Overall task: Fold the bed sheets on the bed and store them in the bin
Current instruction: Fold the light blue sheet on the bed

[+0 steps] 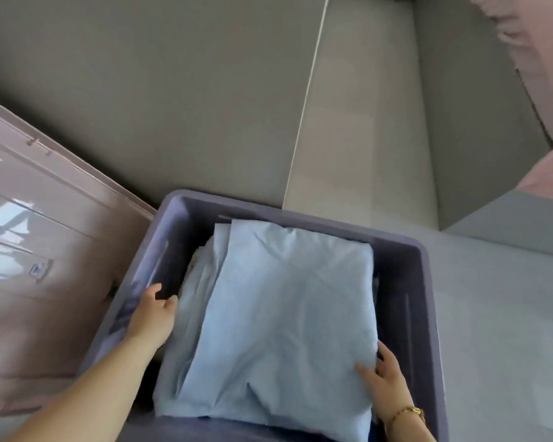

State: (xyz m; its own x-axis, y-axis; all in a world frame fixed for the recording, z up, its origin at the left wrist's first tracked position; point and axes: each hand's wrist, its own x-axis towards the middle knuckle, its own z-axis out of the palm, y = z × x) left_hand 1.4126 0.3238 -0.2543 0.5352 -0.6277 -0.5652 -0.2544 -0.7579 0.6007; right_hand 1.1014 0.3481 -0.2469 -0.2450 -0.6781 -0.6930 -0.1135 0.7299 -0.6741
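Observation:
A folded light-blue bed sheet [281,314] lies inside the grey-purple plastic bin [406,301], filling most of it. Its near edge hangs over the bin's front rim. My left hand [152,317] is at the sheet's left side, between the fabric and the bin's left wall, fingers curled at the sheet's edge. My right hand [385,374] holds the sheet's right edge low on the right, thumb on top and fingers tucked beside the fabric. A gold bracelet sits on that wrist.
The bin's pale pink lid [45,250] lies flat on the floor to the left, touching the bin. Grey floor [173,90] stretches beyond. A grey bed frame [479,122] with pink bedding [549,106] stands at the upper right.

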